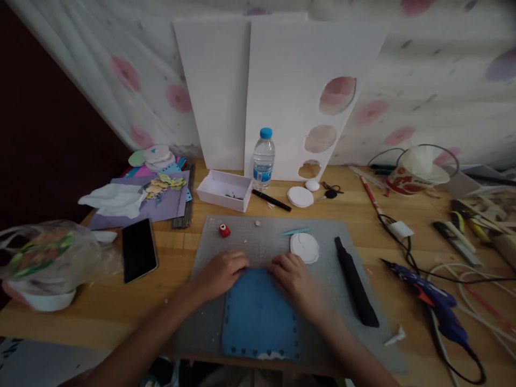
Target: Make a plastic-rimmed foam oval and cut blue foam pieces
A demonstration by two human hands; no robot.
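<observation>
Left hand (221, 273) and right hand (293, 279) both flat with loosely curled grip on the far edge of a blue felt sheet (260, 317), lying on a grey cutting mat (258, 242), wooden surface (181, 279), black craft knife (357, 282) to the right, white foam disc (305, 247) just beyond the right hand

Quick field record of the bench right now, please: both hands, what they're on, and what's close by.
left hand: pressed flat on the top edge of the blue sheet
right hand: on the same edge, beside the left
blue sheet: flat on the grey mat, holes punched along its border
white disc: on the mat, just beyond the right hand
black bar: at the mat's right edge
red punch: at the mat's far left
phone: left of the mat, screen dark
glue gun: on the table, right
</observation>
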